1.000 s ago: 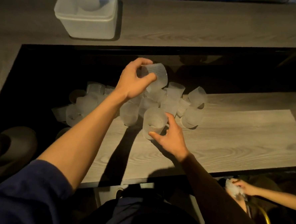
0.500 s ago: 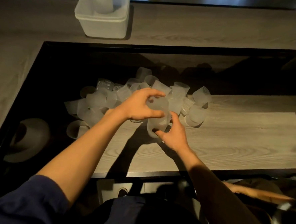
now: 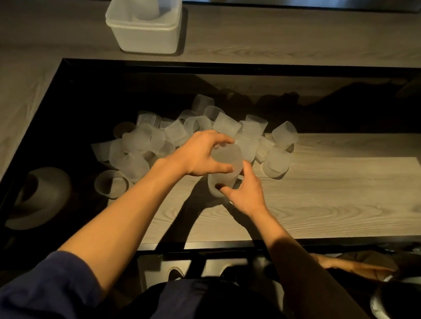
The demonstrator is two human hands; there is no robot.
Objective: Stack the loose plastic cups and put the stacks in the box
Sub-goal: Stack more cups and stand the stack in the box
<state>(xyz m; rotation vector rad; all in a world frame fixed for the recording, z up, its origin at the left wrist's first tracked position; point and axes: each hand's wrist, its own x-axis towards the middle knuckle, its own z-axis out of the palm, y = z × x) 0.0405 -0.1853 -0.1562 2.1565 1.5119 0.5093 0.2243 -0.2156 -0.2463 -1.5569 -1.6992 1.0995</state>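
Frosted plastic, thin and ribbed, the cups look light, springy and a little slippery, so the sidewall seems the best hold. The left hand [image 3: 199, 156] curls fingers and thumb round the upper cup [image 3: 225, 156], on the lower cup [image 3: 216, 186]. The right hand [image 3: 245, 193] pinches that one on the wooden table [image 3: 338, 191], beside the loose pile [image 3: 156, 141]. A second ago the upper cup was raised above the pile. The box [image 3: 143, 32] stands well behind.
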